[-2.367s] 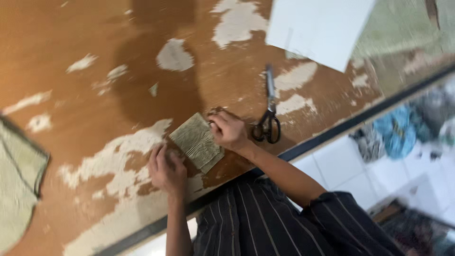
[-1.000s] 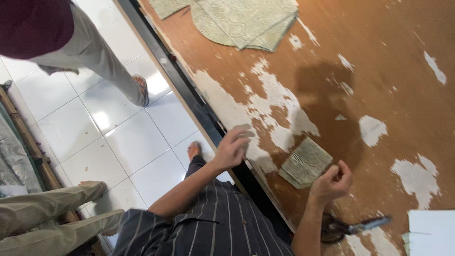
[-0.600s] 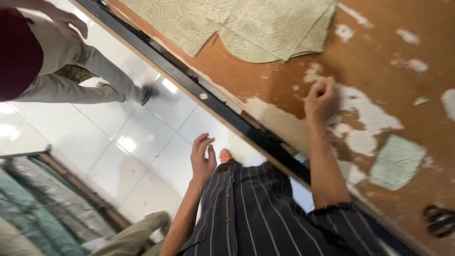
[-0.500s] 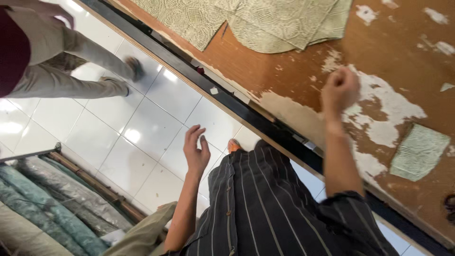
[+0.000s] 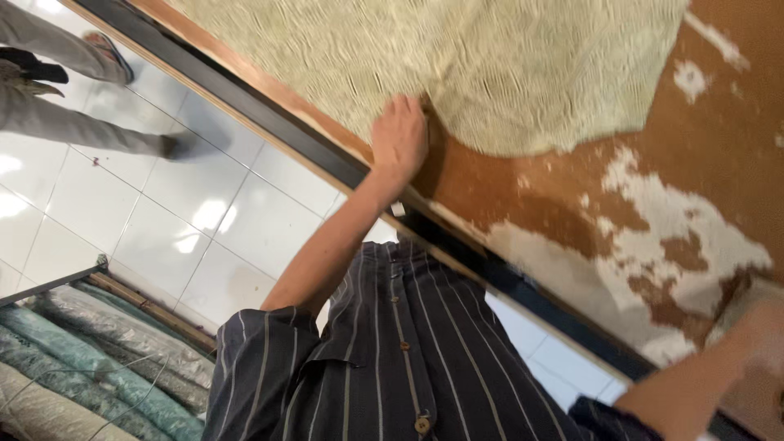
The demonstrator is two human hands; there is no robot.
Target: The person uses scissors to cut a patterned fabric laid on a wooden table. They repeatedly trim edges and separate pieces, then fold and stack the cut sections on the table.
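1. Fingers of the left hand (image 5: 399, 136) lie close together, curled on the edge of the pale green textured fabric (image 5: 457, 65), pressing rather than pinching it.
2. That fabric lies spread flat across the worn brown table (image 5: 572, 196), near its dark front edge (image 5: 327, 159).
3. It looks soft, light and limp, likely to drag and fold; the near hem seems the best place to grip.
4. Right hand (image 5: 755, 335) is blurred at the frame's side; I cannot tell its fingers.
5. Beyond: white floor tiles (image 5: 237, 229), fabric rolls (image 5: 90, 367), another person's legs (image 5: 73, 122).
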